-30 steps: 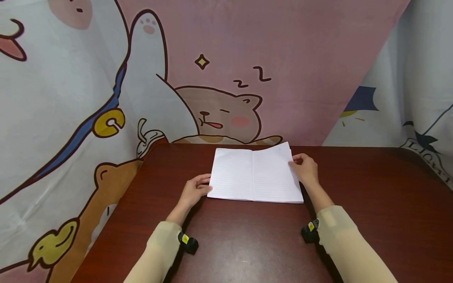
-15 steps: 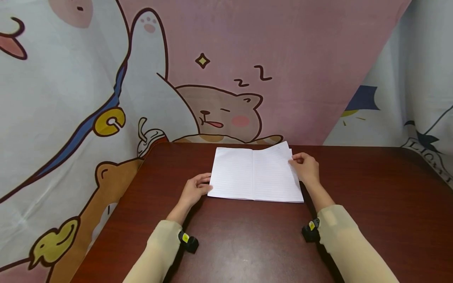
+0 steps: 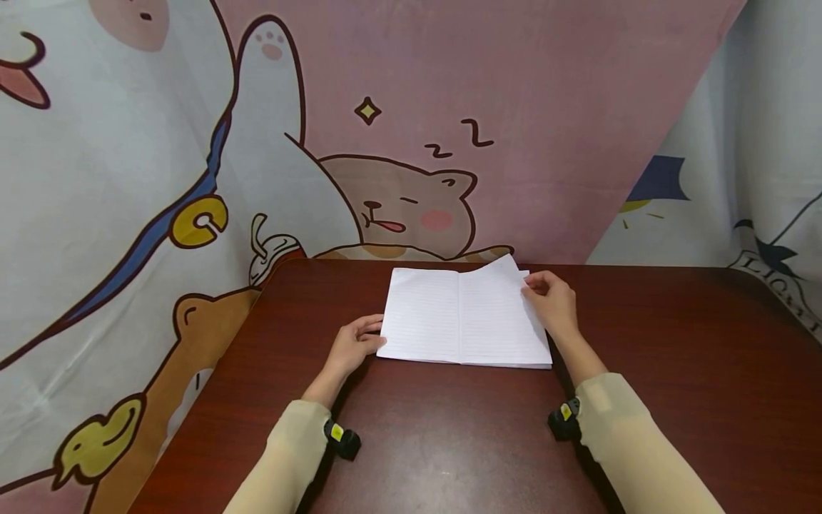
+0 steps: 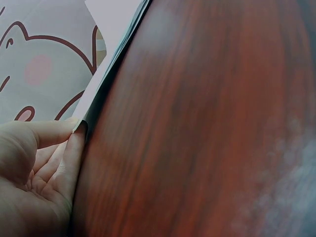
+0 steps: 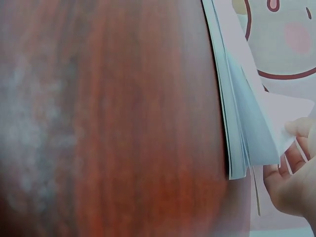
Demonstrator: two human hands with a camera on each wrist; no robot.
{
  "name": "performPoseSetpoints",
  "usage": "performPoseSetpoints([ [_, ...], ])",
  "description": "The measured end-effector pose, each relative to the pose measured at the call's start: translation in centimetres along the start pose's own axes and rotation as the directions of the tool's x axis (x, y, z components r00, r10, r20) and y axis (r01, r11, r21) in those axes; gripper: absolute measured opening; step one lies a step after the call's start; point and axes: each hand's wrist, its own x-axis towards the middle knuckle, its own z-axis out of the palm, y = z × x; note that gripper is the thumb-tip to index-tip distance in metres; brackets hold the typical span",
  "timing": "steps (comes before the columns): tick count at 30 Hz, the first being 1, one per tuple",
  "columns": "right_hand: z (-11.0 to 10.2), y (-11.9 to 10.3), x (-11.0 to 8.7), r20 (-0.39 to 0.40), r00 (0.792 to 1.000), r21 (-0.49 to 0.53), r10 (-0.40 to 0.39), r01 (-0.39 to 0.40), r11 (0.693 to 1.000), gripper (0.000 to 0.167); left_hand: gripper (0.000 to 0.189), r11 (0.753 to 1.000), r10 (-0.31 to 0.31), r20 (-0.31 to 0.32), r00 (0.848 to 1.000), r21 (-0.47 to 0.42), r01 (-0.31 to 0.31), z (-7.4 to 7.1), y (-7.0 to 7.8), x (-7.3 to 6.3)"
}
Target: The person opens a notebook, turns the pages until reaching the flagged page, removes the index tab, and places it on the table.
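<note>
An open notebook (image 3: 420, 314) with white lined pages lies on the dark red-brown table. At its left edge, my left hand (image 3: 353, 345) pinches the near-left side, thumb on top and fingers beneath, as the left wrist view shows at the notebook edge (image 4: 106, 74). My right hand (image 3: 555, 305) pinches the outer edge of a right-hand page (image 3: 497, 293) between thumb and fingers. That page is lifted and bent, its far corner raised. The right wrist view shows a gap between the lifted page (image 5: 254, 118) and the pages (image 5: 224, 98) below it.
The wooden table (image 3: 443, 442) has its far edge just behind the notebook. A cloth with cartoon animals (image 3: 411, 207) hangs along the back and left. A small black wrist camera (image 3: 345, 444) sits at the left cuff, another wrist camera (image 3: 564, 422) at the right.
My right hand has shifted slightly left with the page's edge. The page's raised far corner has moved left and curls up more, baring a corner of the sheets beneath. The left hand stays put.
</note>
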Motion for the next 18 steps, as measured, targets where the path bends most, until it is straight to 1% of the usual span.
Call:
performPoseSetpoints([
  [7, -0.29, -0.16, -0.28, 0.055, 0.998, -0.012, -0.043, 0.044, 0.999, 0.019, 0.046, 1.0, -0.005, -0.003, 1.0, 0.0, 0.005, 0.05, 0.12, 0.02],
  [13, -0.24, 0.02, -0.26, 0.118, 0.991, -0.021, -0.062, 0.065, 0.998, 0.019, 0.047, 1.0, -0.025, -0.006, 1.0, 0.004, 0.025, 0.04, 0.14, -0.03],
  [18, -0.17, 0.02, -0.3, 0.179, 0.981, -0.001, -0.071, 0.073, 0.997, 0.022, 0.046, 1.0, -0.007, -0.007, 1.0, 0.006, 0.007, 0.08, 0.19, -0.16],
])
